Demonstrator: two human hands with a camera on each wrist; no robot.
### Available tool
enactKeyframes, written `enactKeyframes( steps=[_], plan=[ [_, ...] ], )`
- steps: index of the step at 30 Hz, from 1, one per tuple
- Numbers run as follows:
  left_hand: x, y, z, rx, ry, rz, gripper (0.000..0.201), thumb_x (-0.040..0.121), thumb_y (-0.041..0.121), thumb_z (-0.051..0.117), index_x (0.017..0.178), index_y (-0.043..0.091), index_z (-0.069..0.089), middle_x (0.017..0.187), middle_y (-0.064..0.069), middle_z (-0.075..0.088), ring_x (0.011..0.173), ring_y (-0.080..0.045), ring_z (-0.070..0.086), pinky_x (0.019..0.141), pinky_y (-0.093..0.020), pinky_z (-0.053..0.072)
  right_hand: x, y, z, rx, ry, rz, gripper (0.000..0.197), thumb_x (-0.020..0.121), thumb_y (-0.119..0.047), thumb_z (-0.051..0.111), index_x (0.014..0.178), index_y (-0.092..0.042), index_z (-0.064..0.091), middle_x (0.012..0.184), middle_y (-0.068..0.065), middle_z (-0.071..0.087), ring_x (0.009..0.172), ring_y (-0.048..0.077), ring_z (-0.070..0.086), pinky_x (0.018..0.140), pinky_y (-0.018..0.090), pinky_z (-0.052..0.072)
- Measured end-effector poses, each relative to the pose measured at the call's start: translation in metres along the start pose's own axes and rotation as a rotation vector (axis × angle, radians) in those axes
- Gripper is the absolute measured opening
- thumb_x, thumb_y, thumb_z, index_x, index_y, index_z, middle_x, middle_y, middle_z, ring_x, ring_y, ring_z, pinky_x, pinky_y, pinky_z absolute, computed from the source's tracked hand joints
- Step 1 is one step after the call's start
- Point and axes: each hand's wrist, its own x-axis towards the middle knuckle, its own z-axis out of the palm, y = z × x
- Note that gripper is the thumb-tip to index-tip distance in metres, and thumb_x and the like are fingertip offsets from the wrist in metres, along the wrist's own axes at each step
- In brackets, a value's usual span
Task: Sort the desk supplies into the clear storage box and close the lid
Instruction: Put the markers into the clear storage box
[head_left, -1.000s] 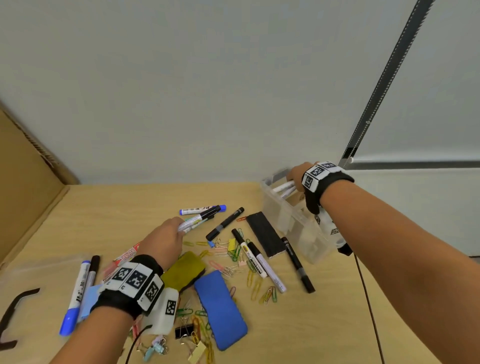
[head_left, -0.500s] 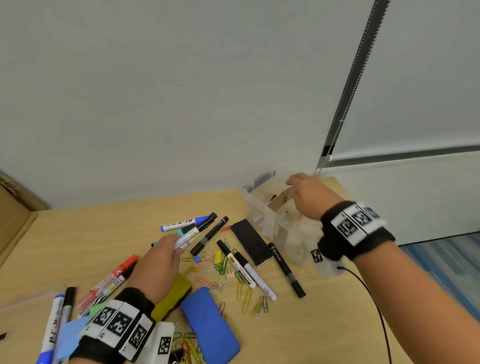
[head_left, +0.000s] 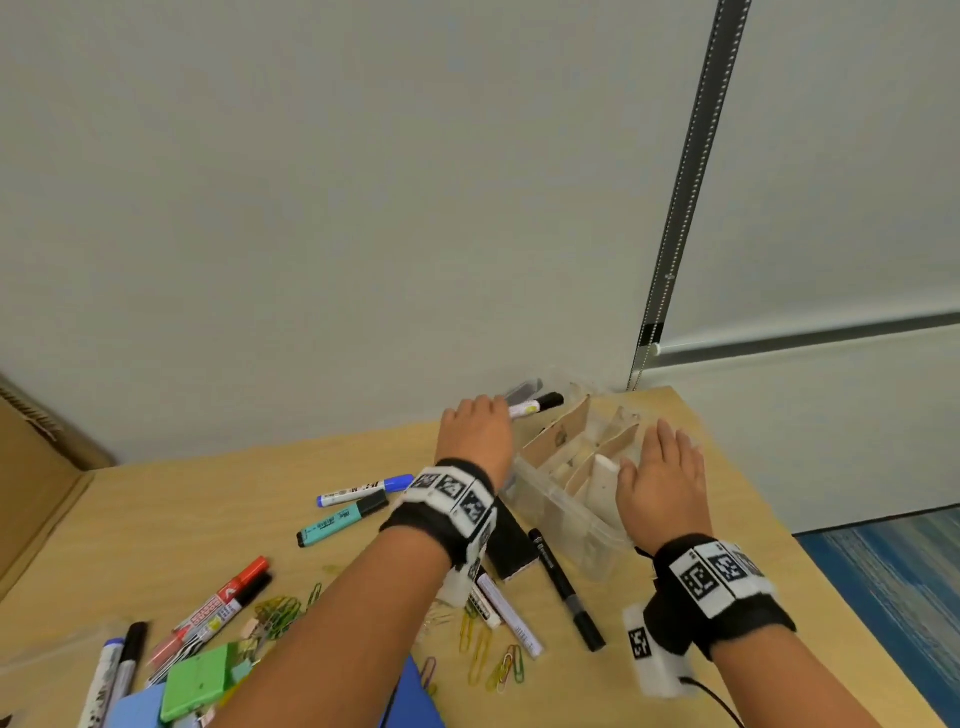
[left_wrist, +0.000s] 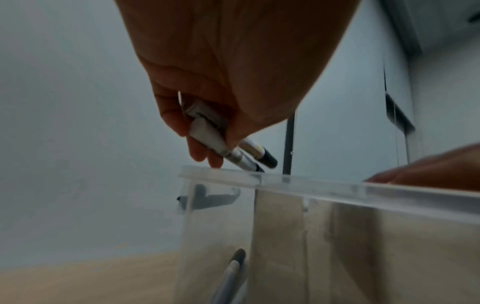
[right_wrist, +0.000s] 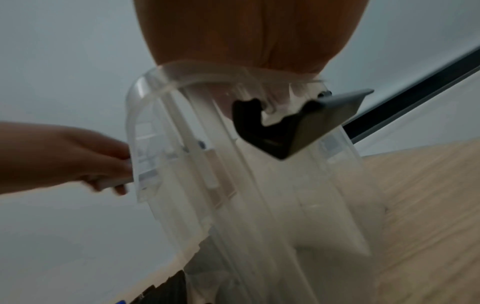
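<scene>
The clear storage box stands lidless at the desk's back right, split by cardboard dividers. My left hand hovers over its far left end and grips two black-capped markers. In the left wrist view those markers point down just above the box rim, and another marker lies inside. My right hand lies flat with straight fingers on the box's right side. In the right wrist view the palm covers the box rim above a grey latch.
Loose on the desk lie a blue marker, teal highlighter, red markers, black eraser, black marker, white markers and several paper clips. Cardboard stands left.
My left hand lifted the markers off the desk and carried them to the box's far end. My right hand left the box's inside and now lies flat on its right side.
</scene>
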Motion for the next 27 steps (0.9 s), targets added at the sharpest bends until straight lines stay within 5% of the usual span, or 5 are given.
enactKeyframes(
  steps=[4,10,15,23,27],
  plan=[
    [0.038,0.025,0.006,0.188,-0.168,-0.001,0.027,0.095,0.015,0.039,0.115,0.013,0.057,0.117,-0.006,0.062,0.112,-0.026,0.053,0.102,-0.04,0.03,0.0,-0.001,0.0,-0.005,-0.001,-0.005,0.061,0.099,-0.031,0.025,0.151,-0.004,0.01,0.16,0.011,0.003,0.148,0.026,-0.001,0.121,0.038,-0.002],
    [0.071,0.021,0.024,0.056,-0.535,-0.018,0.022,0.094,0.016,0.047,0.112,0.01,0.058,0.119,-0.01,0.062,0.108,-0.03,0.06,0.085,-0.035,0.046,0.0,0.0,0.002,-0.018,0.0,-0.007,0.061,0.098,-0.032,0.025,0.151,-0.004,0.012,0.16,0.011,0.002,0.148,0.027,-0.001,0.121,0.04,-0.001],
    [0.064,0.012,0.018,-0.138,-0.435,0.006,0.036,0.098,0.017,0.04,0.131,0.009,0.053,0.136,-0.01,0.054,0.123,-0.027,0.052,0.105,-0.036,0.041,0.0,0.003,0.002,-0.017,0.007,-0.026,0.061,0.098,-0.032,0.024,0.151,-0.005,0.011,0.16,0.011,0.001,0.148,0.027,-0.002,0.121,0.04,-0.001],
    [-0.028,-0.024,0.002,-0.482,0.148,0.076,0.025,0.095,0.024,0.047,0.119,0.025,0.055,0.117,0.008,0.052,0.112,-0.007,0.045,0.096,-0.023,0.038,-0.001,0.004,-0.001,0.047,0.016,-0.04,0.058,0.098,-0.026,0.029,0.15,-0.007,0.016,0.16,0.011,0.006,0.148,0.027,0.0,0.121,0.043,0.001],
    [-0.081,-0.03,0.019,-0.379,0.051,0.102,0.014,0.093,0.03,0.048,0.105,0.033,0.055,0.105,0.015,0.05,0.102,-0.004,0.044,0.093,-0.024,0.042,-0.027,-0.01,-0.013,0.118,0.296,-0.27,0.045,0.09,-0.017,0.048,0.135,-0.011,0.045,0.15,0.011,0.034,0.143,0.03,0.021,0.118,0.047,0.016]
  ],
)
